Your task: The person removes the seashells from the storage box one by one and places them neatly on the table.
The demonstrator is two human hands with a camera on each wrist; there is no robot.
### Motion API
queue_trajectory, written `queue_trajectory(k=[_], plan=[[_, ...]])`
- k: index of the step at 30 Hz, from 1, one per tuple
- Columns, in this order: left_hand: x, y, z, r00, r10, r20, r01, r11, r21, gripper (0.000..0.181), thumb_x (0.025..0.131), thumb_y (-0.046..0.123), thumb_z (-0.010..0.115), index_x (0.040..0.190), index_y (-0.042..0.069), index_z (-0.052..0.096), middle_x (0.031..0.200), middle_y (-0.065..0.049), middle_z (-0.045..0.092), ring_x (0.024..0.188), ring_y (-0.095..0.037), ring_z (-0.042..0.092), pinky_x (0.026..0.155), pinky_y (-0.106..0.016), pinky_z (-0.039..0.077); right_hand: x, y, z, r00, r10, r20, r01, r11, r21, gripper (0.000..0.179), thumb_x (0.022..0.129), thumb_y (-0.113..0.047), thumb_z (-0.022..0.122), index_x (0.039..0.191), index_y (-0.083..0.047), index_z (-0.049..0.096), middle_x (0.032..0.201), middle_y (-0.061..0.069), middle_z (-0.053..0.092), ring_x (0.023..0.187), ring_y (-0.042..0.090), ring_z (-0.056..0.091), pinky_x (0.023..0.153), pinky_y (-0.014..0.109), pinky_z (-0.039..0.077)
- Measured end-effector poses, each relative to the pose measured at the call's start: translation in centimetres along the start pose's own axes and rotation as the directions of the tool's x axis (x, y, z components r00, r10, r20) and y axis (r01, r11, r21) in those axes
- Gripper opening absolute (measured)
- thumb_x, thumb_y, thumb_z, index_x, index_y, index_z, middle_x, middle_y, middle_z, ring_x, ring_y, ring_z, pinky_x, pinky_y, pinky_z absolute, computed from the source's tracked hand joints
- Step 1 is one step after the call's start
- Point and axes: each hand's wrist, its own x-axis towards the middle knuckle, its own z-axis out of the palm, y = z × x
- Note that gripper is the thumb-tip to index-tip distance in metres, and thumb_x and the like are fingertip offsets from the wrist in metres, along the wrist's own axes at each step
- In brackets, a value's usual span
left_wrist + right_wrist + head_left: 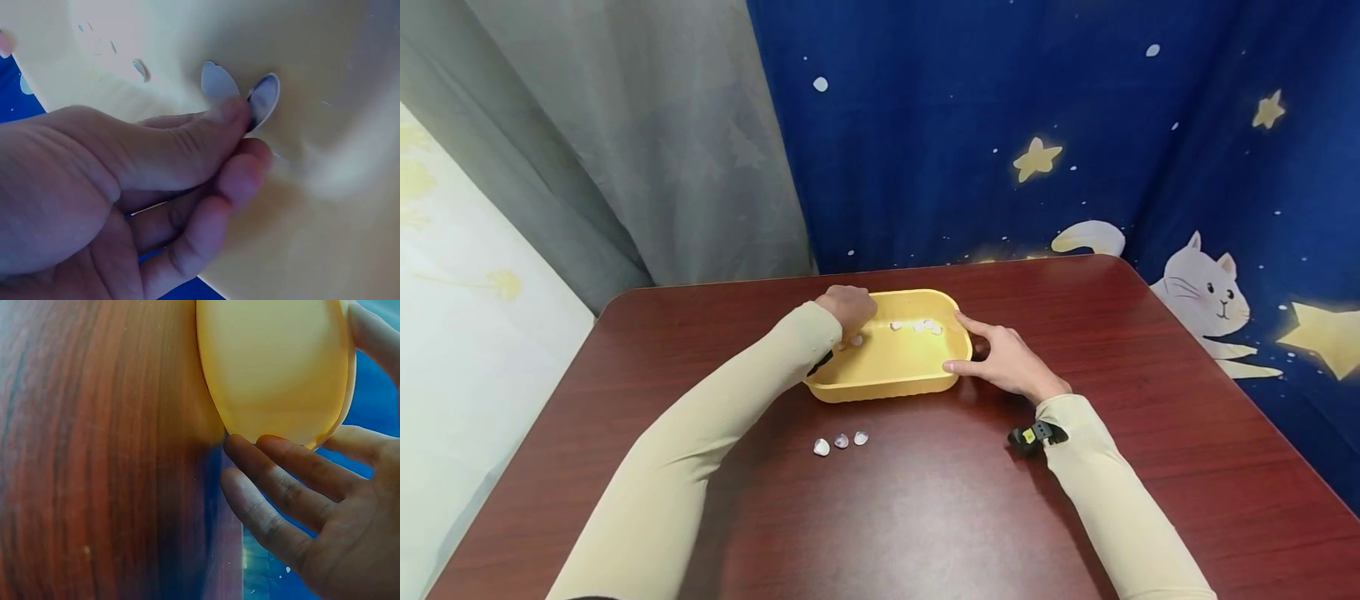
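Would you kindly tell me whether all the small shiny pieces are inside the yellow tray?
No, three shiny pieces lie in a row on the table, outside the tray.

Table (955, 475): red-brown wood grain, rounded far corners, lower and centre frame | grey curtain (662, 125): upper left | blue curtain (917, 125): upper centre to right edge, yellow stars (1037, 159), white cat (1204, 292) at right | white panel (482, 333): left edge, yellow flower prints (505, 284) | light: pale sheen (917, 525) on tabletop, lower centre
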Motion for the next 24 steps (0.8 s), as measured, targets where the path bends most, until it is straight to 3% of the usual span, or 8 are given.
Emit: queue_trajectory(k=[4,7,12,16,20,24], plan=[[-0.5,-0.2,-0.1,0.999,0.036,0.007,-0.036,0.997,-0.064,0.014,0.091,0.019,0.074,0.093,0.006,0.070,0.068,-0.002,0.063,0.059,-0.013,0.055,0.060,-0.023,0.045,0.0,-0.1,0.0,1.000,0.000,0.003,0.000,1.000,-0.002,0.098,0.079,-0.058,0.078,0.158,-0.021,0.032,0.155,0.008,0.048,0.134,0.025,0.055,0.110,0.049,0.044],[-0.8,-0.3,-0.5,0.999,0.052,-0.003,-0.052,0.995,-0.082,0.010,0.090,0.013,0.074,0.093,0.006,0.068,0.070,-0.002,0.059,0.061,-0.013,0.051,0.057,-0.023,0.042,0.0,-0.1,0.0,1.000,0.004,0.007,-0.004,1.000,-0.006,0.099,0.079,-0.059,0.078,0.158,-0.021,0.031,0.156,0.008,0.047,0.135,0.025,0.053,0.110,0.049,0.044],[-1.7,0.1,-1.5,0.996,0.059,-0.066,-0.070,0.984,-0.165,0.010,0.083,0.005,0.078,0.087,0.007,0.070,0.074,-0.003,0.069,0.061,-0.010,0.059,0.057,-0.020,0.048,-0.1,0.1,0.0,1.000,0.013,-0.002,-0.013,1.000,-0.003,0.098,0.079,-0.058,0.078,0.158,-0.022,0.032,0.157,0.008,0.046,0.140,0.026,0.049,0.112,0.051,0.042],[-2.9,0.7,-2.2,0.990,0.069,-0.123,-0.098,0.963,-0.252,0.009,0.085,0.009,0.079,0.091,0.008,0.073,0.083,-0.006,0.074,0.065,-0.013,0.071,0.063,-0.023,0.055,-0.1,0.1,0.0,1.000,0.008,0.000,-0.008,1.000,-0.005,0.099,0.079,-0.058,0.078,0.158,-0.022,0.032,0.156,0.008,0.046,0.139,0.026,0.050,0.111,0.050,0.043],[-4.2,1.0,-2.8,0.970,0.094,-0.226,-0.164,0.935,-0.314,0.005,0.088,0.010,0.076,0.093,0.008,0.077,0.090,-0.006,0.076,0.065,-0.013,0.073,0.067,-0.025,0.058,-0.1,0.0,-0.1,1.000,0.003,0.004,-0.003,1.000,-0.011,0.099,0.079,-0.058,0.078,0.158,-0.021,0.031,0.156,0.009,0.046,0.135,0.026,0.053,0.110,0.050,0.044],[-5.4,1.0,-2.7,0.935,0.116,-0.334,-0.242,0.899,-0.365,0.004,0.090,0.009,0.074,0.091,0.008,0.077,0.090,-0.007,0.077,0.063,-0.009,0.071,0.070,-0.025,0.060,-0.1,-0.1,-0.1,1.000,0.005,0.005,-0.005,1.000,-0.015,0.098,0.079,-0.058,0.078,0.158,-0.021,0.031,0.157,0.009,0.046,0.135,0.026,0.053,0.109,0.049,0.044]])
